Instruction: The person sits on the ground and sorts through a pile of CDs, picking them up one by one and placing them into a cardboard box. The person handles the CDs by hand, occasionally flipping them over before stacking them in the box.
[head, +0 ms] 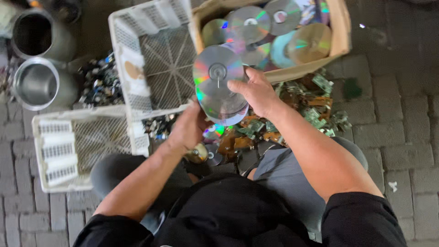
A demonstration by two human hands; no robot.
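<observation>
My right hand [255, 91] grips the edge of a shiny silver disc [217, 71] and lifts it off a stack of discs [224, 107]. My left hand [188, 128] holds that stack from below and from the left. Both hands hover over a heap of green circuit board scraps [311, 107]. Just beyond stands a cardboard box [340, 32] filled with several loose discs [256, 32]. A few more discs [208, 153] lie on the ground under my left wrist.
Two white plastic crates [155, 55] [77, 146] stand left of the hands. Two metal pots [39, 82] [34, 32] sit at far left beside a pile of small dark parts [100, 84]. Brick paving [402, 137] surrounds everything.
</observation>
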